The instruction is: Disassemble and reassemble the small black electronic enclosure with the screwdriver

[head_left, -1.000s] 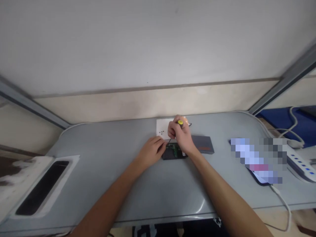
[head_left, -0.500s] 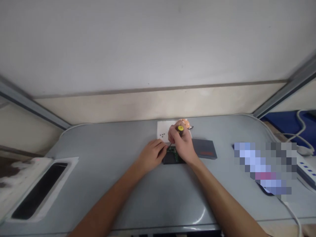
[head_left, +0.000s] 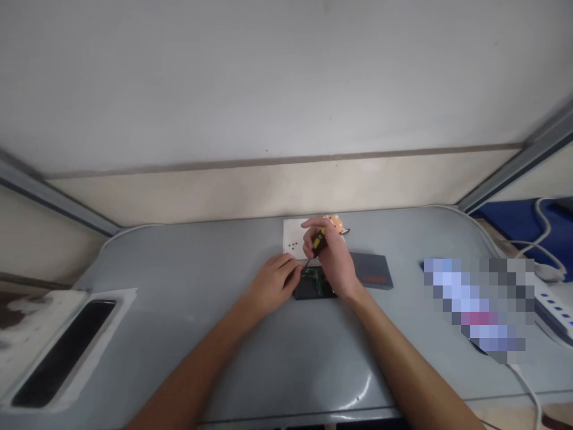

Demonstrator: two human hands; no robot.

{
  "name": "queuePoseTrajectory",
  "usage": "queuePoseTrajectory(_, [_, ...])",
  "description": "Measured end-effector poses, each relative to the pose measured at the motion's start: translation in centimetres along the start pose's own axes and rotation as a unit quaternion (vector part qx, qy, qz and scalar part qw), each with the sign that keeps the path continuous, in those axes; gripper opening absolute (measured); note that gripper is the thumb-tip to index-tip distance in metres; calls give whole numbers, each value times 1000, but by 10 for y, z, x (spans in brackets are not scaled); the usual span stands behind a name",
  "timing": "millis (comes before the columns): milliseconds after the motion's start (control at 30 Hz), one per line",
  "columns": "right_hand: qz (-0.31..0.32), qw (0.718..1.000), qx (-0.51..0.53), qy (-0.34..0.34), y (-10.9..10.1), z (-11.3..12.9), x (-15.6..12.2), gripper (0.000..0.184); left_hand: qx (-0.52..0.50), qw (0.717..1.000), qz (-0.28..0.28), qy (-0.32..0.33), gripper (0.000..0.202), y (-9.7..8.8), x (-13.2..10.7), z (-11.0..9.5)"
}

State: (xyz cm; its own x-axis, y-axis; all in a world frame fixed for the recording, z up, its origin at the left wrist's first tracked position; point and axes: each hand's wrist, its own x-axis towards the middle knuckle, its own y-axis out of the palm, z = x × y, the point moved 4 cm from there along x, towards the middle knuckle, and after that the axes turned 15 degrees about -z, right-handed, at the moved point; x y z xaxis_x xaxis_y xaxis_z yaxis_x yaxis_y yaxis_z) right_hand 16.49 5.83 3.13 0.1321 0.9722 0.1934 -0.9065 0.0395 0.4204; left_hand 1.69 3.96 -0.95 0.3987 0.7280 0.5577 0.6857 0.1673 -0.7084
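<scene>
In my right hand (head_left: 333, 257) is a black and yellow screwdriver (head_left: 319, 241), tilted, its shaft pointing down and left. The tip reaches the upper left part of a dark, open device with a green circuit board (head_left: 316, 280). My left hand (head_left: 277, 280) rests at the device's left edge, fingers bent and close together near the screwdriver tip. Whether those fingertips pinch anything small is hidden. Behind the hands lies a white sheet (head_left: 290, 230) with several tiny dark screws (head_left: 293, 245) on it. Partly under my right hand's side sits a dark grey flat cover (head_left: 371, 270) with red lettering.
An orange spotted item (head_left: 335, 223) lies behind my right hand. At the left, a black phone-like slab (head_left: 65, 355) rests on white paper. To the right are a blurred-out phone (head_left: 470, 304), a white cable (head_left: 528, 385) and a power strip (head_left: 557, 310). A wall panel rises behind the grey table (head_left: 197, 251).
The screwdriver has gone from nearly upright to leaning, its handle tipped toward the left. My right hand's fingers have loosened and shifted on the handle. My left hand has barely moved.
</scene>
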Motion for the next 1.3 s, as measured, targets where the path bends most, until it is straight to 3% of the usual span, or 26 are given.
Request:
queuePoseTrajectory(167, [37, 999, -18, -26, 2, 15, -7, 29, -5, 1000, -21, 14, 23, -1, 0, 0])
queuePoseTrajectory(400, [-20, 999, -41, -28, -4, 14, -3, 36, -10, 1000, -14, 9, 23, -1, 1, -1])
queuePoseTrajectory(500, [-15, 1000, -19, -12, -6, 11, 0, 43, -9, 1000, -13, 5, 24, -1, 1, -1])
queuePoseTrajectory(700, [-6, 1000, 25, 11, -7, 11, 1, 35, -6, 1000, -15, 5, 23, -1, 2, -1])
queuePoseTrajectory(833, [-22, 998, 52, 31, -7, 6, 1, 40, -7, 1000, -17, 5, 22, -1, 1, 0])
queuePoseTrajectory(1200, [-24, 1000, 6, 0, -8, 8, 4, 33, -4, 1000, -14, -1, 23, -2, 2, -2])
queuePoseTrajectory(1300, [-31, 999, 26, 21, -11, 5, 4, 37, -3, 1000, -15, 3, 22, -2, 2, -2])
